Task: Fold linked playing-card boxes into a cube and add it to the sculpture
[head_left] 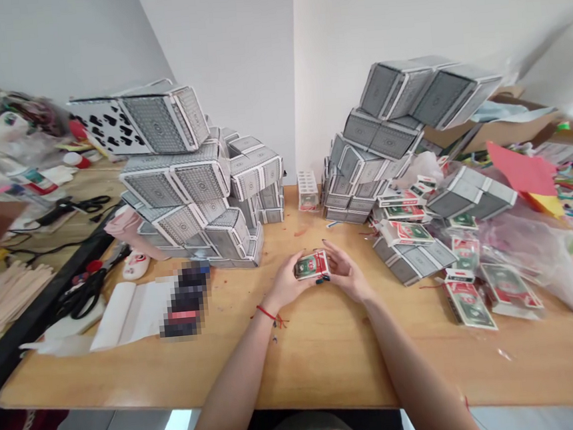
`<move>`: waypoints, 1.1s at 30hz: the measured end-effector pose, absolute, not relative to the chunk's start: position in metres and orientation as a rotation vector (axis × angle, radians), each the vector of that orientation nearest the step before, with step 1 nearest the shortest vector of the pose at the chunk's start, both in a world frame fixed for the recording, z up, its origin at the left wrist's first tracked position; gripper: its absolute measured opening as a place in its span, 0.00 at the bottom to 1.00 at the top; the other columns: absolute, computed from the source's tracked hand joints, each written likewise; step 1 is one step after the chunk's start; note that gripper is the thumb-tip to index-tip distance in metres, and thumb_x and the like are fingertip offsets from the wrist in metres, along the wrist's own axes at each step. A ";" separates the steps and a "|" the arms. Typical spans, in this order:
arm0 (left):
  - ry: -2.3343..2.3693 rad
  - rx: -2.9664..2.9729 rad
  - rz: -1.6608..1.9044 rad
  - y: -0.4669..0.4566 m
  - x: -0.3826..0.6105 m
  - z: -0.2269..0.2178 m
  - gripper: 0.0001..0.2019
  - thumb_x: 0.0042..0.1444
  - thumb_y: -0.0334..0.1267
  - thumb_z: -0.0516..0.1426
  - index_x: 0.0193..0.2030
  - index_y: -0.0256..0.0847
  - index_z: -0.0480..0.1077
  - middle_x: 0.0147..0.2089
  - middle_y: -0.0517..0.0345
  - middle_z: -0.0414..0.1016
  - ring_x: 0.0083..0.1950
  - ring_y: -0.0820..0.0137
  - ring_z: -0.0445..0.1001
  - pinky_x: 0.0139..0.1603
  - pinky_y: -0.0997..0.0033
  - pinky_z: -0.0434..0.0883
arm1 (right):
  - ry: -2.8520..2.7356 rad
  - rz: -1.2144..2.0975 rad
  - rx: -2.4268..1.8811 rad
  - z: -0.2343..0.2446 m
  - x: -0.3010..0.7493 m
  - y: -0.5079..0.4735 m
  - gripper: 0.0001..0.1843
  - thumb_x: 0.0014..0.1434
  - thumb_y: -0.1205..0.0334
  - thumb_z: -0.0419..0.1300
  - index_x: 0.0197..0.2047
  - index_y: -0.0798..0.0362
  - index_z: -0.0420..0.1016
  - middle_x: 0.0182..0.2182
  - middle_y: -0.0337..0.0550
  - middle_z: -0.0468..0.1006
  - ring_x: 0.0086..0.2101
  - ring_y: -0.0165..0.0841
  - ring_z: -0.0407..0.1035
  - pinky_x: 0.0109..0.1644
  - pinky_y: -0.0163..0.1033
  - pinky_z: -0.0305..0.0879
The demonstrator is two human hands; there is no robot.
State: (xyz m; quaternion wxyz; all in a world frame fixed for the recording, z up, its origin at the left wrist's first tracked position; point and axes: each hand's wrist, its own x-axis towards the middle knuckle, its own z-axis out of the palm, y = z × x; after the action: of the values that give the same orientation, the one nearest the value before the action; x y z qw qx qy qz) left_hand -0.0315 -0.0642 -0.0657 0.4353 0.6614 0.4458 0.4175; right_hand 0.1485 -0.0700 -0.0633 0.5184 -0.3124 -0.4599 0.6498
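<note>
Over the middle of the wooden table, a red and green pack of playing cards [309, 265] lies between my two hands. My left hand [292, 281] grips its left side, a red cord round the wrist. On its right side are the curled fingers of my right hand [346, 273]. Stacked blocks made of grey-backed playing cards [183, 184] rise beyond my left hand. A similar card-block stack [362, 161] stands beyond my right hand. More red and green card packs [469, 303] lie to the right, some partly under clear wrapping.
Black scissors [85, 286], a white paper roll [117, 317] and a blurred-out dark object [186, 301] are on the left. Against the wall stands a small clear-wrapped box [307, 192]. Crumpled plastic [534, 243] and red paper [520, 168] crowd the right side.
</note>
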 end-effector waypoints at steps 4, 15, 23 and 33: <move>1.199 1.786 1.115 -0.065 -0.033 -0.062 0.26 0.41 0.36 0.66 0.49 0.41 0.66 0.48 0.51 0.67 0.50 0.62 0.69 0.53 0.58 0.67 | -1.062 1.632 -0.857 -0.072 0.150 -0.068 0.34 0.43 0.58 0.69 0.55 0.49 0.68 0.53 0.48 0.71 0.51 0.43 0.66 0.55 0.48 0.62; 1.185 1.619 1.059 -0.069 -0.025 -0.070 0.20 0.51 0.35 0.59 0.52 0.42 0.63 0.44 0.54 0.72 0.44 0.67 0.72 0.44 0.68 0.70 | -0.949 1.547 -0.893 -0.076 0.149 -0.066 0.19 0.47 0.53 0.66 0.42 0.50 0.73 0.40 0.44 0.77 0.36 0.36 0.73 0.36 0.42 0.74; 1.213 1.904 1.028 -0.072 -0.025 -0.066 0.09 0.53 0.34 0.56 0.42 0.45 0.72 0.42 0.56 0.77 0.43 0.65 0.74 0.46 0.65 0.69 | -1.036 1.497 -0.992 -0.078 0.146 -0.068 0.15 0.48 0.50 0.64 0.35 0.52 0.77 0.44 0.47 0.77 0.40 0.38 0.72 0.44 0.44 0.71; 1.245 1.892 1.081 -0.072 -0.025 -0.067 0.11 0.53 0.34 0.57 0.44 0.46 0.72 0.43 0.57 0.78 0.43 0.66 0.75 0.46 0.66 0.70 | -0.873 1.691 -0.822 -0.070 0.150 -0.068 0.16 0.46 0.56 0.66 0.38 0.53 0.79 0.48 0.51 0.75 0.48 0.45 0.69 0.52 0.52 0.66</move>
State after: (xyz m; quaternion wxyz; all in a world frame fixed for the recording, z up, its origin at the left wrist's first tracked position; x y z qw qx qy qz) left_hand -0.0247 -0.0723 -0.0673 0.3108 0.7165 0.4717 0.4094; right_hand 0.1496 -0.0680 -0.0702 0.5092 -0.3414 -0.3623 0.7021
